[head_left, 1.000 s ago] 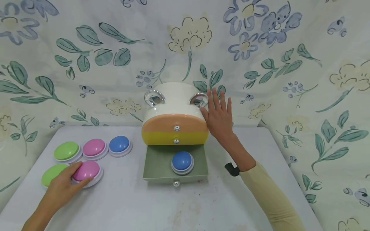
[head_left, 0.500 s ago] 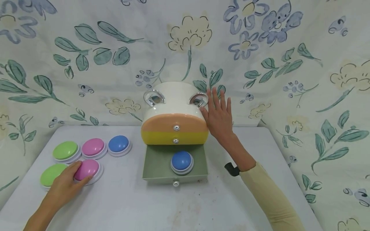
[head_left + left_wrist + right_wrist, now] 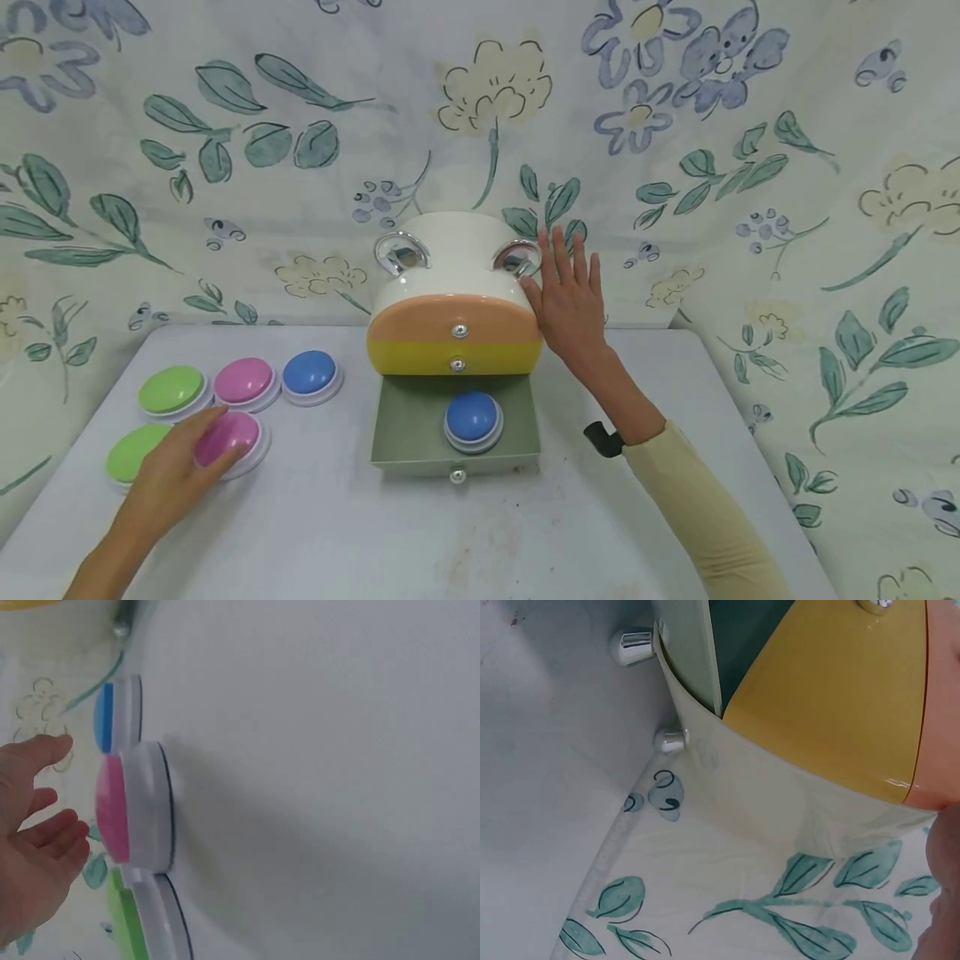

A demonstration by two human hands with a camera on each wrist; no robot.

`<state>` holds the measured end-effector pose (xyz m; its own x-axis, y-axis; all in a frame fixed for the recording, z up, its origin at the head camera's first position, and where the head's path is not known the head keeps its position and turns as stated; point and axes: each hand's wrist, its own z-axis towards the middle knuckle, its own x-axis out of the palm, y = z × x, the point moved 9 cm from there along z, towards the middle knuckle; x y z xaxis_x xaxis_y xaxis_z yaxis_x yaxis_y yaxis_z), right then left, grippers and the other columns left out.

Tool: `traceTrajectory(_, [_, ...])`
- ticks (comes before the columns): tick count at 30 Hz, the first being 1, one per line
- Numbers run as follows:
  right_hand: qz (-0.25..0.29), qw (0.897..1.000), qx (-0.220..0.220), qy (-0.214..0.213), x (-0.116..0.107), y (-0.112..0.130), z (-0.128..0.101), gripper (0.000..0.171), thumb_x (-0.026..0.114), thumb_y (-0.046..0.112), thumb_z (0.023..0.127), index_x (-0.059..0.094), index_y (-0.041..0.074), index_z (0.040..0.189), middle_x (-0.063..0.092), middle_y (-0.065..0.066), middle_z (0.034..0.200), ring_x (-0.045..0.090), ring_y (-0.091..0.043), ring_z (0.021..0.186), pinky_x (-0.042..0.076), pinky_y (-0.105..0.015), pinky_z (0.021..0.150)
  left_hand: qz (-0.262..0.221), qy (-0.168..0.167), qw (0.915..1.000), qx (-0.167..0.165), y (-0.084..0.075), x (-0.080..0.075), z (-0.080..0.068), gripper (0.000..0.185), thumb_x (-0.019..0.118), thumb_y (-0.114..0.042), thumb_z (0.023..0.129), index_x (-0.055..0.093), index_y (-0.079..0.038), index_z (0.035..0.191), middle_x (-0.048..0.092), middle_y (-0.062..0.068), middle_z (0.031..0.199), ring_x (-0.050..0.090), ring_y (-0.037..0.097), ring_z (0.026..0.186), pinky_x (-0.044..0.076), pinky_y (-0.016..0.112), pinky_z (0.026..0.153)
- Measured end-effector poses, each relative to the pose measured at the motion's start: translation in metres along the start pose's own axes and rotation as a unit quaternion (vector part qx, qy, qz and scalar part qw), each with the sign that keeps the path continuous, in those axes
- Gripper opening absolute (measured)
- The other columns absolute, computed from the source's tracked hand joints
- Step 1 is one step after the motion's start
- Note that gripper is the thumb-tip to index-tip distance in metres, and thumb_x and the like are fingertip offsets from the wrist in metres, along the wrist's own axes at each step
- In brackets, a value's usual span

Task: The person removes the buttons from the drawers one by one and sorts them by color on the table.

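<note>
My left hand (image 3: 168,483) hovers over the front pink dome button (image 3: 231,432), thumb and fingers spread. In the left wrist view a gap separates the fingertips from the pink dome (image 3: 112,810). A green button (image 3: 133,452) sits to its left, partly behind the hand. My right hand (image 3: 572,312) lies with straight fingers along the right side of a small white cabinet (image 3: 457,242) with orange and yellow drawer fronts. The cabinet's bottom green drawer (image 3: 408,429) is pulled out, and a blue button (image 3: 471,417) stands inside it.
Behind the front pair, a green button (image 3: 171,390), a pink button (image 3: 243,381) and a blue button (image 3: 309,373) form a row. Two chrome handles (image 3: 401,254) top the cabinet. Floral cloth (image 3: 300,208) hangs behind the white table (image 3: 337,533).
The front pink button has shifted slightly back and to the right. My left hand's fingers, earlier around it, have lifted off. My right hand stays at the cabinet.
</note>
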<state>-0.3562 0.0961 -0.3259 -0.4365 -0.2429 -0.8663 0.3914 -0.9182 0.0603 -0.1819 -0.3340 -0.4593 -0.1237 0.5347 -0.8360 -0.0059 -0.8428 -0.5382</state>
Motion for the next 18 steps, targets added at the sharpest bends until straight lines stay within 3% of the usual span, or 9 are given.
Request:
traceTrajectory(2, [-0.001,1.0,0.001,0.004,0.0,0.0,0.0,0.067,0.042,0.039,0.108,0.014,0.007,0.16,0.012,-0.013,0.165,0.007,-0.037,0.15,-0.001,-0.052,0.122,-0.006,-0.015,0.9998,0.013,-0.016,-0.004,-0.001,0.062,0.073,-0.015,0.092,0.043,0.013,0.139,0.049,0.038,0.13,0.047,0.055,0.115,0.046,0.067,0.089])
traceTrajectory(4, [-0.001,1.0,0.001,0.008,0.0,0.0,0.0,0.067,0.041,0.039,0.108,0.014,0.007,0.16,0.011,-0.013,0.165,0.006,-0.036,0.15,-0.001,-0.052,0.122,-0.02,-0.027,0.999,0.03,-0.034,-0.007,0.0,0.06,0.075,-0.014,0.09,0.048,0.01,0.138,0.054,0.033,0.127,0.052,0.05,0.112,0.054,0.046,0.091])
traceTrajectory(6, [0.0,1.0,0.0,0.008,0.0,0.0,0.0,0.067,0.041,0.039,0.108,0.014,0.007,0.16,0.011,-0.013,0.165,0.006,-0.036,0.15,0.0,-0.052,0.122,-0.033,-0.036,0.9974,0.053,-0.054,-0.007,0.001,0.058,0.078,-0.014,0.088,0.052,0.007,0.136,0.059,0.029,0.126,0.057,0.046,0.11,0.053,0.02,0.088])
traceTrajectory(8, [0.0,1.0,-0.002,0.004,-0.001,0.0,0.0,0.067,0.041,0.039,0.108,0.014,0.007,0.16,0.012,-0.014,0.165,0.007,-0.037,0.15,0.002,-0.054,0.122,-0.041,-0.039,0.9955,0.076,-0.074,-0.005,0.002,0.056,0.079,-0.014,0.087,0.056,0.005,0.134,0.062,0.026,0.125,0.061,0.043,0.109,0.051,0.014,0.085])
traceTrajectory(10, [-0.002,1.0,-0.004,-0.001,-0.002,0.001,0.0,0.067,0.042,0.039,0.107,0.015,0.007,0.16,0.013,-0.014,0.165,0.008,-0.037,0.15,0.005,-0.055,0.121,-0.045,-0.032,0.9941,0.093,-0.093,0.002,0.003,0.054,0.079,-0.014,0.087,0.057,0.003,0.134,0.063,0.024,0.126,0.062,0.043,0.109,0.053,0.022,0.088])
traceTrajectory(13, [-0.001,1.0,-0.006,-0.006,-0.002,0.001,0.0,0.067,0.042,0.039,0.107,0.015,0.007,0.16,0.015,-0.014,0.165,0.008,-0.037,0.15,0.006,-0.056,0.121,-0.057,-0.009,0.9925,0.108,-0.118,0.015,0.004,0.054,0.079,-0.015,0.088,0.057,0.001,0.134,0.063,0.023,0.127,0.063,0.042,0.109,0.053,0.051,0.089])
traceTrajectory(18, [0.002,1.0,-0.005,-0.006,-0.002,0.001,-0.001,0.067,0.043,0.038,0.107,0.017,0.006,0.16,0.013,-0.014,0.165,0.008,-0.037,0.15,0.003,-0.054,0.121,-0.088,0.018,0.9869,0.134,-0.151,0.033,0.013,0.053,0.079,-0.013,0.087,0.059,-0.001,0.135,0.064,0.02,0.127,0.063,0.039,0.113,0.054,0.053,0.091])
